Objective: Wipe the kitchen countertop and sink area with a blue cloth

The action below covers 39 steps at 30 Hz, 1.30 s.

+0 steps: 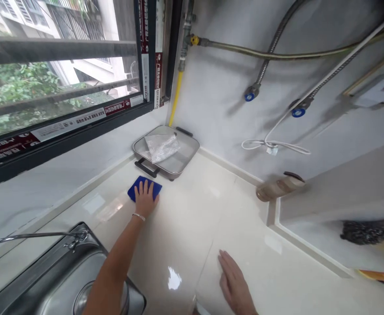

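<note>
My left hand (146,200) presses down on a blue cloth (133,191) on the pale glossy countertop (185,218). Its fingers are spread flat over the cloth rather than wrapped round it. Just beyond the cloth, in the corner, stands a rectangular pan (187,151) with black handles. A crumpled clear plastic bag (162,148) lies on its top. My right hand (234,282) is low in the view, over the near part of the countertop, fingers stretched out and close together. Nothing shows in it; whether it touches the surface I cannot tell.
A steel sink (60,280) with a faucet (80,236) lies at the lower left, under my left forearm. A brownish jar (279,188) stands by the right wall ledge. A tied white cord (265,142) and hoses hang from the wall. A window (63,87) borders the left.
</note>
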Available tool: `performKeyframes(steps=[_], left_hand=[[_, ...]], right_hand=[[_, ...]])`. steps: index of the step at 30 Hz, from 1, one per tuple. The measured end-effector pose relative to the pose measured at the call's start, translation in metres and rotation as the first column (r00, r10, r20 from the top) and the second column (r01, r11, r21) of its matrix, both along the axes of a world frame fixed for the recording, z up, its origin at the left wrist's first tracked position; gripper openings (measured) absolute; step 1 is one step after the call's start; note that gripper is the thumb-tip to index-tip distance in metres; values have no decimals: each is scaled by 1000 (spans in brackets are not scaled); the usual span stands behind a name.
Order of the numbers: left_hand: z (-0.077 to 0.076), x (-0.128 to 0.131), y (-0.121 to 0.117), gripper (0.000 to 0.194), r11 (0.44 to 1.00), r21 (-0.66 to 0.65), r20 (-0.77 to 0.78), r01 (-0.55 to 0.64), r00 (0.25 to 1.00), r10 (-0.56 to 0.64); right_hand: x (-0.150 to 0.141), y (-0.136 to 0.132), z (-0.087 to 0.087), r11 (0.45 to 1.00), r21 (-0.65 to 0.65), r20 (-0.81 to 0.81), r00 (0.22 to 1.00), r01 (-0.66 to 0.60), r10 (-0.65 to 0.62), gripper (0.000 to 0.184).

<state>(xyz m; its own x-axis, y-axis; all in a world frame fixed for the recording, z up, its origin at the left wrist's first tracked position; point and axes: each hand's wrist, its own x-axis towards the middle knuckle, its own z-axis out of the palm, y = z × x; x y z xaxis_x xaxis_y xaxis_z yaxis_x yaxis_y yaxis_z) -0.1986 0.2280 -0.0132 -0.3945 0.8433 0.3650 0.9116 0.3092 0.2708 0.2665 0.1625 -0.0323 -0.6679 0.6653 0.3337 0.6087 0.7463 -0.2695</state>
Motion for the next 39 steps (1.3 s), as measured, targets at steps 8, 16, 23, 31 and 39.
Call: performKeyframes(steps=[8,16,23,31,39], left_hand=[[-2,16,-73,65,995,-70,-34,75,996,-77],[7,-38,-2,65,998,-44,-12,35,999,-36],[6,-84,49,63,998,-50,-20,41,999,-42],[8,-139,79,71,969,-204,-10,138,990,-143],[3,-145,59,67,985,-160,-6,71,997,-73]], right_hand=[[2,0,-5,1000,-3,5,1000,-1,1,66],[-1,2,1,1000,21,13,1000,5,-5,66],[-1,4,3,1000,19,26,1000,11,-12,68],[0,5,3,1000,3,46,999,10,-10,66],[3,5,3,1000,-6,26,1000,5,-5,64]])
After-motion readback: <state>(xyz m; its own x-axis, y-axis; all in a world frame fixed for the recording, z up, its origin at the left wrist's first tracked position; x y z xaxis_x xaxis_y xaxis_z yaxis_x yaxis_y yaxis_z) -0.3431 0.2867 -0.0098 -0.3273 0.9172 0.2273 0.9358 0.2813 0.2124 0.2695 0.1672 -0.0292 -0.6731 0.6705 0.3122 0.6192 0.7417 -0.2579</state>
